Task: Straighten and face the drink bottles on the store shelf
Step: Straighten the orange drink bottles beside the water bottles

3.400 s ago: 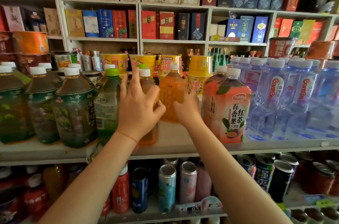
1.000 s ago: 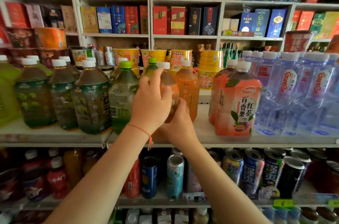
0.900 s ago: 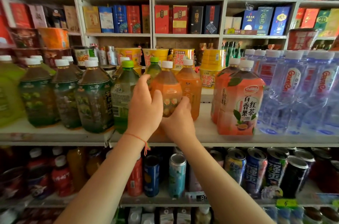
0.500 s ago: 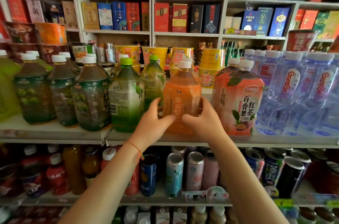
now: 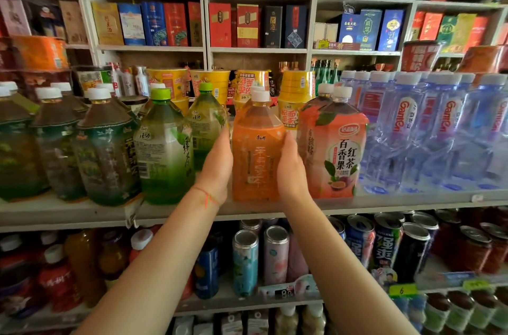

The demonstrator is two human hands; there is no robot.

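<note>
Both hands clasp the orange tea bottle [image 5: 257,148] at the shelf [image 5: 384,201] front: left hand [image 5: 217,167] and right hand [image 5: 291,169] wrapped round its sides, label facing out. It looks nearly placed; the green tea bottle [image 5: 162,148] beside it seems turned sideways, likely still to face.

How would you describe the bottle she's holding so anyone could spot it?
On the middle shelf, between the green tea bottles and the passion-fruit bottle, stands the orange bottle. The left hand and right hand flank it; its label is plain orange.
</note>
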